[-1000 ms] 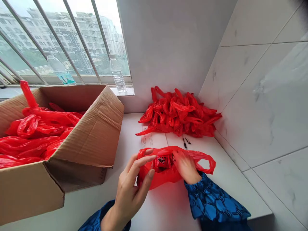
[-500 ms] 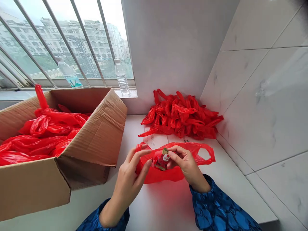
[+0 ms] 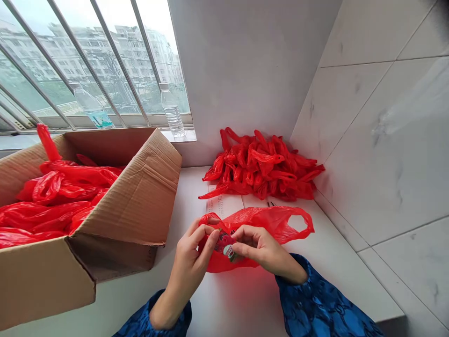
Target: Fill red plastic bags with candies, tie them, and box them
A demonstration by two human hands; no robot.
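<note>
A red plastic bag lies on the white counter in front of me, one handle loop spread to the right. My left hand pinches the bag's left edge, fingers curled. My right hand holds a small red wrapped packet with a printed label, just over the bag's mouth. Both hands meet at the packet. Blue patterned sleeves cover both forearms.
An open cardboard box full of red bags stands at the left. A heap of knotted red bags lies against the back wall. Two clear water bottles stand on the windowsill. A printed paper sheet and small dark items lie behind the bag.
My right hand has lifted the small red packet out of the bag and turned it, and now both hands close in on it lower down. The bag has flattened somewhat.
</note>
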